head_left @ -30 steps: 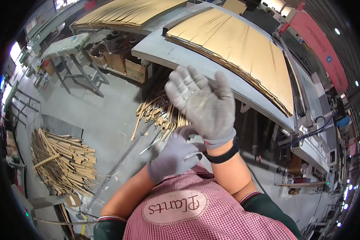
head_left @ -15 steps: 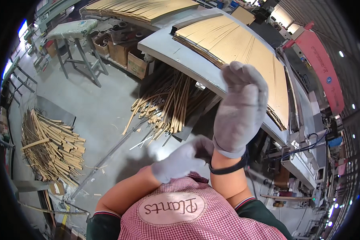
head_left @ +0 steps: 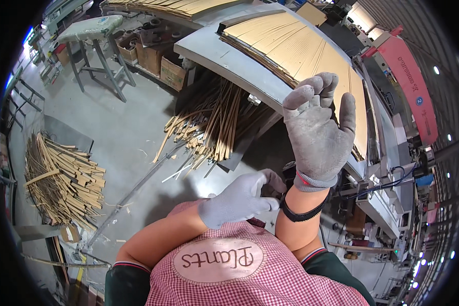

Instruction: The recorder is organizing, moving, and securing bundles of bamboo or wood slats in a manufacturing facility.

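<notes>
My right hand [head_left: 319, 135], in a dusty grey work glove, is raised in front of the table edge. Its palm is turned up toward me and the fingers are spread and slightly bent, holding nothing. A black band [head_left: 305, 213] circles the forearm just below the glove's cuff. Beside that band is my left hand [head_left: 242, 199], gloved in lighter grey. Its thumb and fingers are curved but apart, with a gap between them and nothing visible inside. Whether its fingertips touch the band I cannot tell.
Yellowish sheets [head_left: 290, 43] are stacked on a large grey table [head_left: 209, 51] ahead. Loose strips [head_left: 204, 127] heap beneath it; another strip pile [head_left: 64, 181] lies on the left floor. A padded stool [head_left: 94, 30] stands far left, a pink machine arm [head_left: 405, 81] right.
My right hand has shifted slightly right, its fingers and thumb spreading from a closer-together pose. My left hand has moved right and a little up, toward the band, its fingers parting.
</notes>
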{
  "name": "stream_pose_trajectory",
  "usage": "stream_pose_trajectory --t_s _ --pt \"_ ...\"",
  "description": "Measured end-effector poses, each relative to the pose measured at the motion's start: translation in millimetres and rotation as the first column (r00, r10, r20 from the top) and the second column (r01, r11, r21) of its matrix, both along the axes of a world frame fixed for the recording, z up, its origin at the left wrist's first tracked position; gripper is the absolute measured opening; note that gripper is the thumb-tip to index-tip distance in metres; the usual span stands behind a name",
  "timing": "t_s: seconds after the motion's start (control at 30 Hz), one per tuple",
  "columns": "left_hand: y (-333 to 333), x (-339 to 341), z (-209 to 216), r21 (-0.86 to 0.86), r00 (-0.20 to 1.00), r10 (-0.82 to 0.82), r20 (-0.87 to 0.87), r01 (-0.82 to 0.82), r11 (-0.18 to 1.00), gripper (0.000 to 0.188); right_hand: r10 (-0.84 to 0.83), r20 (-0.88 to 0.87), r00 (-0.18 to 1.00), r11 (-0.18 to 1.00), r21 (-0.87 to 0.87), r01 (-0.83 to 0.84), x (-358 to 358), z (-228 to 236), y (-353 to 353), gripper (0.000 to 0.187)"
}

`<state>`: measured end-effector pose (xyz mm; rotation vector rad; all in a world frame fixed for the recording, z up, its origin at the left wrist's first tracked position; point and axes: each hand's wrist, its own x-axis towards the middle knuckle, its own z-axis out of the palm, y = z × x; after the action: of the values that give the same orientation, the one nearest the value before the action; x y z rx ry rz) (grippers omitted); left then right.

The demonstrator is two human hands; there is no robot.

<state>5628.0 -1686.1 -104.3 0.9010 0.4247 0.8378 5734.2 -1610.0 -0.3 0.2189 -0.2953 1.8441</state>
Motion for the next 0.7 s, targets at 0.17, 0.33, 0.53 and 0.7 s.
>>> stream_pose_trajectory --t_s 0.17,0.33,0.53,0.7 --pt "3 -10 0 0.118 0.972 0.106 -0.211 -0.082 0.99 0.034 -0.386 0.263 0.884 0.913 0.242 0.327 11 -4 1 0.037" --pt "-4 -14 4 0.12 0.937 0.167 -0.306 -0.136 0.983 0.025 -0.539 0.351 0.766 0.832 0.366 0.418 16 -2 7 0.037" --pt "-11 -4 7 0.086 0.948 0.175 -0.265 -0.158 0.984 0.023 -0.539 0.381 0.752 0.839 0.327 0.435 16 -11 18 0.035" --pt "-13 0 7 0.079 0.973 0.204 -0.106 -0.196 0.977 0.027 -0.503 0.38 0.776 0.861 0.301 0.411 6 -11 11 0.034"
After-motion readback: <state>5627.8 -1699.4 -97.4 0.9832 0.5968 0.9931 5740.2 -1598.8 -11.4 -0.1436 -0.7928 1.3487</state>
